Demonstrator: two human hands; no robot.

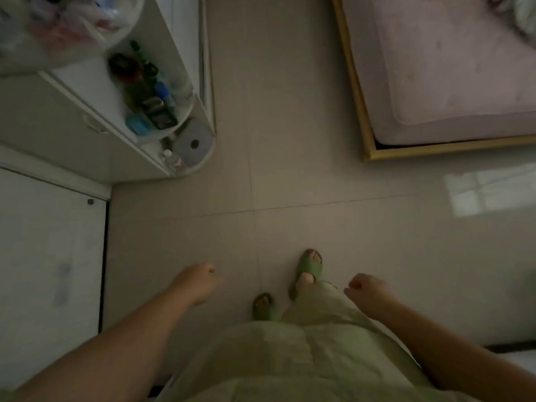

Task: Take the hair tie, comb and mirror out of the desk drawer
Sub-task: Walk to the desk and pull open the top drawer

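We are standing on the floor (290,169) in a dim room, and by our judgement the task has not begun. Our left hand (197,282) and right hand (368,294) hang loosely curled, holding nothing. The white desk (52,111) sits well apart, at upper left, its drawer (87,123) apparently closed. Hair tie, comb and mirror are out of sight, presumably inside, so all three remain to fetch.
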